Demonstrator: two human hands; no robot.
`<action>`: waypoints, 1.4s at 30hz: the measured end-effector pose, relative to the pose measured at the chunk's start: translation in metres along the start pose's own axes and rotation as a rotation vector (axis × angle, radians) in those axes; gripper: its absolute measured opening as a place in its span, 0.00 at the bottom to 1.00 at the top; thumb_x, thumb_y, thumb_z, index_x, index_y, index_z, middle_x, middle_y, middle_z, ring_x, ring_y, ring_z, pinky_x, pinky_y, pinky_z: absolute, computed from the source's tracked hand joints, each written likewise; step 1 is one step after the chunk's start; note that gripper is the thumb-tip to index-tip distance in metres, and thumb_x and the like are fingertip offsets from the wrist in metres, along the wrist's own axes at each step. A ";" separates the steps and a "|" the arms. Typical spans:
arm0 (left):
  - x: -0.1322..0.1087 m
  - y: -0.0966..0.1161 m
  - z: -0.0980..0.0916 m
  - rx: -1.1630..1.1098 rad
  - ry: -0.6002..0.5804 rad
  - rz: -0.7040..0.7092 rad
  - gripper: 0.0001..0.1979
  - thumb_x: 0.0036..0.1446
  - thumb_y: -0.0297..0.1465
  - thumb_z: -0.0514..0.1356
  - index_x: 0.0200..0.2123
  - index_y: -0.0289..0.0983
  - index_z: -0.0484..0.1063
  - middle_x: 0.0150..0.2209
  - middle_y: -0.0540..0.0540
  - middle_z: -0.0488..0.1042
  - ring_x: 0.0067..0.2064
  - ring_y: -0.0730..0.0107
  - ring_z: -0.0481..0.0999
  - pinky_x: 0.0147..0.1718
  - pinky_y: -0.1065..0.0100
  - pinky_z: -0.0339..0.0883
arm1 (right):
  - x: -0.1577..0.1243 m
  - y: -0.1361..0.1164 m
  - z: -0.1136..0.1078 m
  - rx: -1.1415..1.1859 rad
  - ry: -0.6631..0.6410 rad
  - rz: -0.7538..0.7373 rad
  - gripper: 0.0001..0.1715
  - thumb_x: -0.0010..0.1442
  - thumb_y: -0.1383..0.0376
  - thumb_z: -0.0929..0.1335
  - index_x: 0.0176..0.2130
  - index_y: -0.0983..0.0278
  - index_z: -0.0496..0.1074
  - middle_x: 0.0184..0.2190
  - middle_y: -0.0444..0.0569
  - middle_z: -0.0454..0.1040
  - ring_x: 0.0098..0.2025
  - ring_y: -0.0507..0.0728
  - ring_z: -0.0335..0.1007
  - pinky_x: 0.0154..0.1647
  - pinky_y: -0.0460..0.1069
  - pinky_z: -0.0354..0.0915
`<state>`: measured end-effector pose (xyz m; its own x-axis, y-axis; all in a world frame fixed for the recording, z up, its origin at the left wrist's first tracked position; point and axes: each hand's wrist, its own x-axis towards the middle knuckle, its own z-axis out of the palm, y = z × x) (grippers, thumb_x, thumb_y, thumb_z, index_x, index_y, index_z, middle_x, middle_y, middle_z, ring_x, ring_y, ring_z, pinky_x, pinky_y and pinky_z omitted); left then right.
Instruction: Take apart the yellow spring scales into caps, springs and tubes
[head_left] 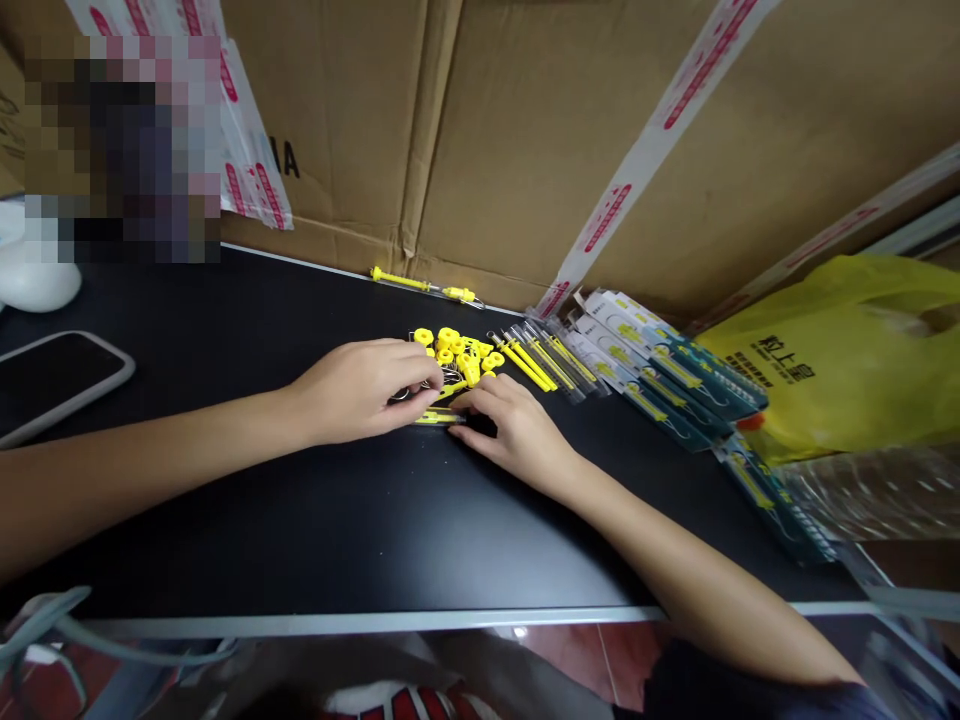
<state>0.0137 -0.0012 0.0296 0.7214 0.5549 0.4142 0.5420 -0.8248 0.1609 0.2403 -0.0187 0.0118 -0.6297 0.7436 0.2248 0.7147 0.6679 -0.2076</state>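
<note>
My left hand [367, 388] is over the black tabletop, its fingers curled towards the thumb at the left edge of a pile of small yellow plastic parts [469, 358]. Bits of curved metal wire show by its fingertips; what it pinches is hidden. Facing it, my right hand [514, 422] has thumb and fingers closed around the right end of a slim clear tube with a yellow strip inside [437, 417]. This tube lies between both hands, in front of the pile. Several similar clear tubes with yellow rods [541, 358] lie side by side right of the pile.
Packaged yellow hooks on cards [652, 365] are stacked at the right, beside a yellow plastic bag [832, 350]. One yellow-and-clear piece [427, 287] lies at the back, against a large taped cardboard box [510, 150]. A phone [64, 375] rests on the left.
</note>
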 end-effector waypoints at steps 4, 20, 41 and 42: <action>-0.017 -0.003 0.000 0.070 -0.192 -0.065 0.14 0.60 0.38 0.52 0.45 0.39 0.68 0.42 0.47 0.71 0.43 0.65 0.70 0.40 0.66 0.64 | -0.002 0.004 -0.004 0.013 0.004 -0.011 0.09 0.59 0.62 0.67 0.40 0.62 0.71 0.35 0.49 0.71 0.40 0.58 0.64 0.42 0.51 0.60; -0.047 -0.007 0.015 0.290 -0.163 -0.157 0.14 0.66 0.34 0.44 0.46 0.37 0.66 0.40 0.45 0.69 0.40 0.64 0.70 0.39 0.62 0.65 | 0.000 0.012 -0.014 0.284 0.048 0.034 0.08 0.57 0.63 0.69 0.38 0.64 0.71 0.33 0.48 0.71 0.36 0.54 0.65 0.37 0.49 0.62; -0.045 -0.006 0.007 0.268 -0.204 -0.175 0.17 0.64 0.40 0.47 0.51 0.39 0.64 0.43 0.47 0.71 0.36 0.67 0.75 0.25 0.71 0.60 | 0.000 0.016 -0.017 0.423 0.013 0.092 0.09 0.55 0.64 0.69 0.39 0.64 0.70 0.33 0.46 0.72 0.33 0.51 0.66 0.36 0.48 0.64; -0.045 -0.007 0.007 0.253 -0.198 -0.188 0.18 0.64 0.42 0.48 0.51 0.39 0.63 0.43 0.47 0.71 0.36 0.67 0.75 0.26 0.70 0.61 | 0.000 0.017 -0.018 0.449 0.015 0.107 0.10 0.55 0.64 0.69 0.39 0.64 0.70 0.33 0.46 0.72 0.32 0.51 0.66 0.35 0.48 0.64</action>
<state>-0.0197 -0.0200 0.0037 0.6552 0.7247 0.2134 0.7444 -0.6674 -0.0192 0.2579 -0.0081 0.0257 -0.5522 0.8111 0.1928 0.5710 0.5365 -0.6214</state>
